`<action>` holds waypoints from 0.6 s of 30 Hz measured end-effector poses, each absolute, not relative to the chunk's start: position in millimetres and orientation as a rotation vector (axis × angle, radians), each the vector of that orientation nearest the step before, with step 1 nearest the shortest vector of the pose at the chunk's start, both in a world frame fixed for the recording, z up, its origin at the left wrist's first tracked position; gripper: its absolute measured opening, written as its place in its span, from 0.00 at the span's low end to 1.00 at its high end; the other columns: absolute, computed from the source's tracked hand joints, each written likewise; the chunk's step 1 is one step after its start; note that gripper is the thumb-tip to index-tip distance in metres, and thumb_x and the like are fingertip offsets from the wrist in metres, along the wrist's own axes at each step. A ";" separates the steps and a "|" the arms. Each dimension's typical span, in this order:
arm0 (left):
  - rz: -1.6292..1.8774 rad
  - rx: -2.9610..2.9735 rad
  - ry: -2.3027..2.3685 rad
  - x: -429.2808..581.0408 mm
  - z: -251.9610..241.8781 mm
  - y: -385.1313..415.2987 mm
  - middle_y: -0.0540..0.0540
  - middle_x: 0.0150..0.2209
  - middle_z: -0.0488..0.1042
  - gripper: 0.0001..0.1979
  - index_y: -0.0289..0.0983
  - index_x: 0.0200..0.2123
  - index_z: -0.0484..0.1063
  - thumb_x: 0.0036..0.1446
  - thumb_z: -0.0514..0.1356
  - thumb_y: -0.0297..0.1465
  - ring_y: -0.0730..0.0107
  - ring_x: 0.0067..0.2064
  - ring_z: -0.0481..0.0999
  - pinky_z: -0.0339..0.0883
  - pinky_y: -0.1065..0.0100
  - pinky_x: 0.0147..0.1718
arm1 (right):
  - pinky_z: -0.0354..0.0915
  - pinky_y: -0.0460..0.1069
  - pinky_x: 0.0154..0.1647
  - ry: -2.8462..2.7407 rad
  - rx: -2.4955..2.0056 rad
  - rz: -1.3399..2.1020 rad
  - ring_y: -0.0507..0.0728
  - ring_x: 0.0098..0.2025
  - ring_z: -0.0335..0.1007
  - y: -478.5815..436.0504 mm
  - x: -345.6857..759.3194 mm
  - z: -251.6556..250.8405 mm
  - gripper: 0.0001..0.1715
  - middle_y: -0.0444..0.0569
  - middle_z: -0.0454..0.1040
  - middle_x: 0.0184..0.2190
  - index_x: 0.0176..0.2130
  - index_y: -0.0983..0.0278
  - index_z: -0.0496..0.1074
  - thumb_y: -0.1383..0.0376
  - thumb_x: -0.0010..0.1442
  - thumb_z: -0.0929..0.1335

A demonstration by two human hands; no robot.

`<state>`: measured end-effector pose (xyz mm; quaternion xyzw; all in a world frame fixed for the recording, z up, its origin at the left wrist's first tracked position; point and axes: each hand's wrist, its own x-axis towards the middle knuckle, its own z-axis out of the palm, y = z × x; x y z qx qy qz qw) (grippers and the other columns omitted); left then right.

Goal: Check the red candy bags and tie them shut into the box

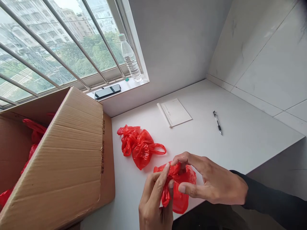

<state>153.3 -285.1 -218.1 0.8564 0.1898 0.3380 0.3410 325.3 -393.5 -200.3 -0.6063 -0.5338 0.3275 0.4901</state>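
A red plastic bag [180, 199] is bunched up near the front edge of the white table. My left hand [157, 198] is closed on its gathered part, with folds of red plastic held between the thumb and fingers. Over the right side of the same bag, my right hand [211, 182] has its thumb and forefinger spread apart; the forefinger reaches toward my left fingertips. Some of its other fingers are partly hidden behind the plastic. Two crumpled red plastic bags [142, 151] lie on the table just beyond, one showing a loop handle.
At left stands an open cardboard box [72, 153] containing more red plastic bags [35, 129]. A notebook [177, 113] and a pen [217, 123] lie farther back on the table [249, 127]. On the windowsill are a phone [107, 91] and a water bottle [130, 59].
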 end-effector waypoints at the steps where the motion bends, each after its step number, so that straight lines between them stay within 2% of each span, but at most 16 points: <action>1: 0.850 2.234 0.494 151.9 -217.0 -284.0 0.44 0.46 0.75 0.23 0.46 0.61 0.72 0.66 0.58 0.23 0.67 0.45 0.77 0.71 0.71 0.42 | 0.67 0.47 0.45 -1.311 -1.487 0.783 0.51 0.42 0.70 -394.1 325.5 -201.5 0.20 0.42 0.74 0.45 0.55 0.55 0.65 0.64 0.65 0.70; 4: 0.753 2.230 0.570 146.5 -213.5 -278.7 0.45 0.45 0.75 0.20 0.46 0.58 0.75 0.67 0.58 0.25 0.67 0.44 0.76 0.70 0.70 0.42 | 0.67 0.50 0.49 -1.279 -1.601 0.725 0.53 0.44 0.71 -397.6 327.8 -205.6 0.20 0.43 0.74 0.46 0.59 0.53 0.65 0.64 0.68 0.67; 9: 0.604 2.057 0.866 138.9 -206.7 -270.5 0.48 0.38 0.75 0.10 0.43 0.47 0.78 0.68 0.58 0.35 0.68 0.38 0.74 0.68 0.71 0.38 | 0.67 0.51 0.50 -1.047 -1.721 0.744 0.54 0.47 0.72 -407.8 337.0 -210.1 0.12 0.43 0.74 0.46 0.53 0.51 0.72 0.58 0.72 0.63; 12: 0.554 1.808 1.004 140.9 -202.3 -273.0 0.49 0.34 0.74 0.13 0.42 0.46 0.77 0.67 0.59 0.42 0.68 0.35 0.71 0.67 0.71 0.35 | 0.67 0.52 0.51 -0.984 -1.753 0.760 0.55 0.48 0.70 -411.2 338.3 -211.3 0.14 0.43 0.73 0.46 0.54 0.50 0.71 0.53 0.71 0.64; 16: 0.511 1.628 0.966 150.8 -198.0 -283.8 0.50 0.31 0.73 0.16 0.40 0.41 0.77 0.65 0.60 0.46 0.69 0.33 0.70 0.66 0.71 0.33 | 0.67 0.54 0.51 -1.218 -1.783 0.756 0.58 0.50 0.68 -406.8 326.7 -212.6 0.25 0.46 0.70 0.45 0.60 0.50 0.66 0.50 0.67 0.69; 18: 0.532 1.565 0.939 155.2 -196.4 -288.7 0.50 0.31 0.74 0.15 0.40 0.40 0.78 0.64 0.61 0.45 0.70 0.32 0.69 0.66 0.71 0.33 | 0.67 0.55 0.54 -1.353 -1.742 0.696 0.60 0.54 0.65 -401.9 318.5 -214.4 0.22 0.49 0.69 0.49 0.58 0.53 0.68 0.52 0.67 0.69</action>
